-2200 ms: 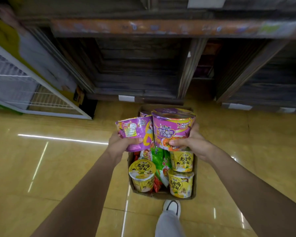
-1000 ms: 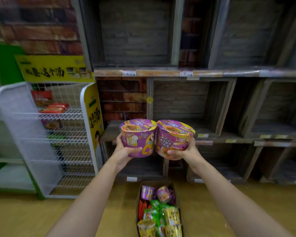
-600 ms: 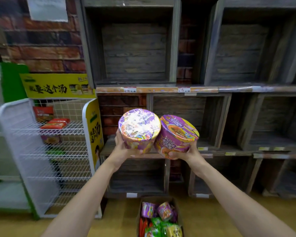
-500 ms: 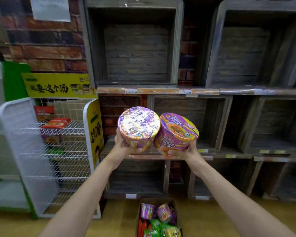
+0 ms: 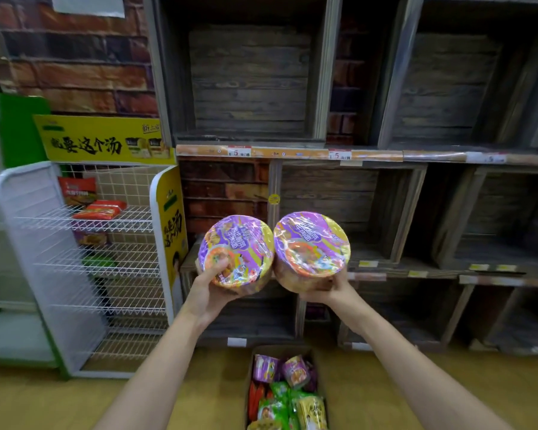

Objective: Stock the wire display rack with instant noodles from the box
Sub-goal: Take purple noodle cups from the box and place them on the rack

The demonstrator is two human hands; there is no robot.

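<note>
At the near edge of the floor, low centre, the cardboard box [image 5: 284, 389], part full of purple cups, green and yellow packs; print there too small to read. Just beyond and above it, two purple bowls of instant noodles held up side by side, rims touching. Left hand [image 5: 208, 291] cupped under the left bowl [image 5: 236, 252], thumb lying across the lid, fingers curled round the base. Right hand [image 5: 330, 288] curled beneath the right bowl [image 5: 312, 251], fingers mostly hidden behind it. Since two seconds ago, lifted clear of the box to chest height; within the last second, tipped from upright so both lids now face the camera. Reads as a check of the labels before placing: carrying done, shelving not yet begun. Lid writing in white Chinese characters, too blurred by glare to make out.

Farther left, the white wire display rack [image 5: 84, 259], well apart from both bowls, a few red packets on its upper shelves, lower shelves with room. Yellow side panel and yellow header in bold black characters, seemingly "就要这个汤", with a smaller "新上市" tag. Farthest back, dark wooden crates against brick, with price tags [image 5: 239, 152] showing "¥5".
</note>
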